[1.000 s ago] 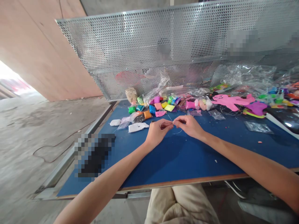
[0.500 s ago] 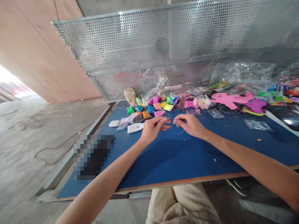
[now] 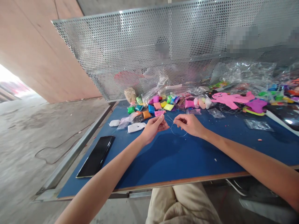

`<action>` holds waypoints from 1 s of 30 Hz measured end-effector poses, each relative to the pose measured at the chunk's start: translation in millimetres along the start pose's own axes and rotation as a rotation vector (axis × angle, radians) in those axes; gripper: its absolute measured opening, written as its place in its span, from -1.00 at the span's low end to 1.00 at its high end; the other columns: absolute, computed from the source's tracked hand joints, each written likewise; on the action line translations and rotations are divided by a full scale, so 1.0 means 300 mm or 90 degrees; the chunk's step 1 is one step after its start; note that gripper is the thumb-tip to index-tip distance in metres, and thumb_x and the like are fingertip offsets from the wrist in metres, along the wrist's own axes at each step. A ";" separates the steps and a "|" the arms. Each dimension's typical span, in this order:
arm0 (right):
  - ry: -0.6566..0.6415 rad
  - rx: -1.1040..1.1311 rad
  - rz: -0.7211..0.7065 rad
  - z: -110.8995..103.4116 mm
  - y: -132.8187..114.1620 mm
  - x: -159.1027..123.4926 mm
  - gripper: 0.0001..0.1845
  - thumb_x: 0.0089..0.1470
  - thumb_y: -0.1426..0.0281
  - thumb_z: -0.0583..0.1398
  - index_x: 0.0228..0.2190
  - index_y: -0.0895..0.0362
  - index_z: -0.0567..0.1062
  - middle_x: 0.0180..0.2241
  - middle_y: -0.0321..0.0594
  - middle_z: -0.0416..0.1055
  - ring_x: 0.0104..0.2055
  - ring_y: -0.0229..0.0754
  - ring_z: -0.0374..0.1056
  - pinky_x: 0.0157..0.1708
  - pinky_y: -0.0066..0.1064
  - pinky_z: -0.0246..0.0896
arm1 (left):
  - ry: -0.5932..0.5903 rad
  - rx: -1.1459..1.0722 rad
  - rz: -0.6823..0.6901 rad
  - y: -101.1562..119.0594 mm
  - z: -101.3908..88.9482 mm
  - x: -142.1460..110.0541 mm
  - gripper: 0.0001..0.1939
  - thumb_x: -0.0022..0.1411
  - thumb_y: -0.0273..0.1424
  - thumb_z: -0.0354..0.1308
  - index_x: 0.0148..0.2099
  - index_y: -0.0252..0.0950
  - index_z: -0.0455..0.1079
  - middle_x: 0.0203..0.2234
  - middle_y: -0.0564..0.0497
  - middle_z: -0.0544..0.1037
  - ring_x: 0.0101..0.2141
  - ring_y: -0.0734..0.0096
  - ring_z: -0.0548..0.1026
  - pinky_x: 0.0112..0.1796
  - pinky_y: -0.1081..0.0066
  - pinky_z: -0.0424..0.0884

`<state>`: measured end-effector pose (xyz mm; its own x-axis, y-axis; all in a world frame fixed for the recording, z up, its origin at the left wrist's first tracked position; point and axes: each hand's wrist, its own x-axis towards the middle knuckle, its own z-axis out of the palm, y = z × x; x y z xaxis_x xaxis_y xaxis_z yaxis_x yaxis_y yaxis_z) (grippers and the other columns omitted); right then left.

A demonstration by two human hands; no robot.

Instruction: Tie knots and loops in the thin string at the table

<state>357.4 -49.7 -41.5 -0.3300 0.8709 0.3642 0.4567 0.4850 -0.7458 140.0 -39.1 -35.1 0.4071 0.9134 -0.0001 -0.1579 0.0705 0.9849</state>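
Left hand [image 3: 152, 128] pulling away from right hand [image 3: 189, 125] since earlier frame, gap showing between them. Blue tabletop [image 3: 173, 161] spreading beneath both. Black phone [image 3: 95, 158] lying near left edge. Left fingers [image 3: 164, 126] half-curling, thumb [image 3: 159, 119] raised; cannot tell whether gripping anything. Right fingertips [image 3: 177, 122] pinching together on thin strand [image 3: 179, 136], its loop showing just beside right hand.

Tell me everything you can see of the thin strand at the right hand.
The thin strand is pale and very fine, like thread or clear line; which cannot be told. The right hand appears to pinch it at the fingertips. Below them it bows in a loose, open curve over the blue tabletop; fine straight lengths point up and left. The left hand is close by, but whether it touches the strand is too fine to tell.
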 end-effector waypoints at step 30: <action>0.102 0.256 -0.024 -0.022 0.025 0.021 -0.54 0.31 0.00 0.00 -0.43 0.09 0.32 -0.41 -0.24 0.47 -0.61 -0.32 0.32 -0.50 -0.36 0.37 | -0.095 0.382 0.009 -0.066 0.008 -0.002 -0.54 0.16 0.00 0.24 -0.16 -0.31 0.59 -0.29 -0.08 0.64 -0.30 0.31 0.55 -0.23 0.39 0.46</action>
<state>364.1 -40.1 -41.1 -0.1934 0.8699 0.4538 0.0775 0.4746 -0.8768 145.1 -42.0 -54.2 0.5373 0.8434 -0.0045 0.3521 -0.2195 0.9099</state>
